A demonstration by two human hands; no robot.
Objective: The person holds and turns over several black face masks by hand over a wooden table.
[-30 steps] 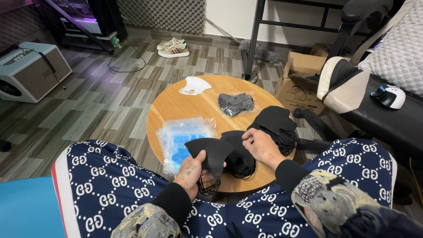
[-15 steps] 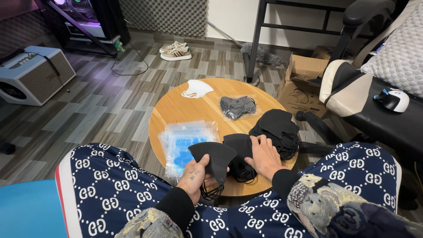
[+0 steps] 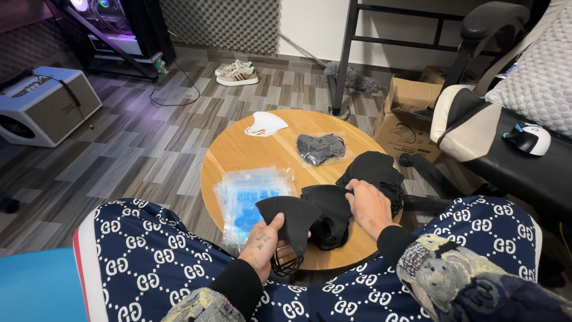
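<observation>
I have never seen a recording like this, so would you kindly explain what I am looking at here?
There is no machine: a seated person wears a camera on the head, looking down at their own knees and hands. In front stands a round wooden table. The left hand holds a black face mask. The right hand rests on a pile of black masks. Also on the table lie a stack of clear plastic bags, a bagged grey mask and a white mask.
</observation>
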